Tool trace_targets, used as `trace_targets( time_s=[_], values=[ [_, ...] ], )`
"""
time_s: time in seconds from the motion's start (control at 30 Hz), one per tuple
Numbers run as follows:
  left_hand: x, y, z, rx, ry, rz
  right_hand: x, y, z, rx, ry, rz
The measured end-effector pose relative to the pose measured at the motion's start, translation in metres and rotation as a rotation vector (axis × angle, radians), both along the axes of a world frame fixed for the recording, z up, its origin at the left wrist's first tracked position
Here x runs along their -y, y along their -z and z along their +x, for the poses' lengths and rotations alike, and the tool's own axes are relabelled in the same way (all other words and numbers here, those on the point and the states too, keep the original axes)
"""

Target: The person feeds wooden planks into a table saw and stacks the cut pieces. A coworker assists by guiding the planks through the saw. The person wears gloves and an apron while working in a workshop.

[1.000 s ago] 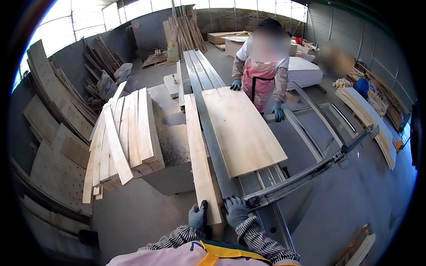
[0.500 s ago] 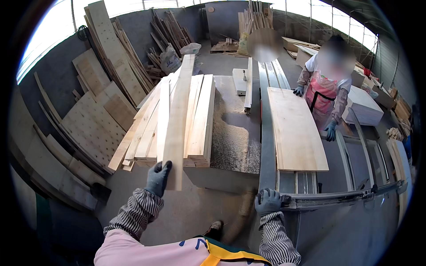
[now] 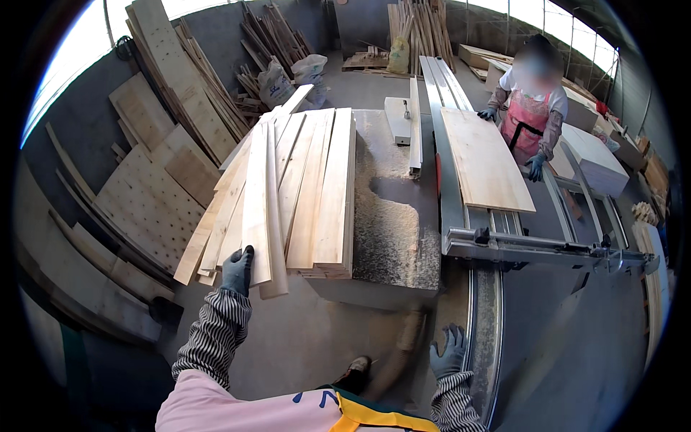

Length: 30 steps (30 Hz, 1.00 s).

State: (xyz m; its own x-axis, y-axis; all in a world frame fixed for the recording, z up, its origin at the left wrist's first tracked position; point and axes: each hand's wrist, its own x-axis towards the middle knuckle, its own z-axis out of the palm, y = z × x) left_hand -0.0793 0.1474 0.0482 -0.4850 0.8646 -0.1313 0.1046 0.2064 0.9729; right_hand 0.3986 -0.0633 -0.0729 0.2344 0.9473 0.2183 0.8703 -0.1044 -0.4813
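Observation:
My gloved left hand (image 3: pixel 237 271) is closed on the near end of a long pale wooden strip (image 3: pixel 257 223). That strip lies lengthwise on top of a stack of similar boards (image 3: pixel 332 187). Close beside it, a second loose strip (image 3: pixel 274 266) sticks out past the stack's near end. My gloved right hand (image 3: pixel 450 351) holds nothing; its fingers are spread beside the metal rail (image 3: pixel 471 317) of the saw's sliding table. Farther off, a wide pale wooden panel (image 3: pixel 486 162) rests on that sliding table, behind the metal crossbar (image 3: pixel 533 248).
Across the sliding table a co-worker in a pink apron (image 3: pixel 529 119) has one gloved hand on the panel and the other near the frame. Sawdust covers the machine top (image 3: pixel 389 237). A guide fence (image 3: pixel 415 129) stands there. Boards lean against the left wall (image 3: pixel 151 173).
My left hand has lowered leftward, and its strip now lies on the stack. My right hand has come off the crossbar's end and dropped nearer me. The sliding table and panel have moved away.

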Motion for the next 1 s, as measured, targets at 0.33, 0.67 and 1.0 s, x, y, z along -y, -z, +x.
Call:
trace_targets(
  time_s=[0.33,0.67,1.0],
  values=[
    [0.022,0.013,-0.001,-0.186,0.072,0.012,0.056,0.045,-0.027,-0.204,0.150,-0.023],
    [0.026,-0.001,-0.006,-0.428,0.268,-0.186,0.113,0.063,-0.052,-0.265,0.169,-0.150],
    [0.031,-0.047,0.113,-1.624,0.750,0.271,0.056,0.047,-0.102,-0.530,-0.059,-0.186]
  ],
)
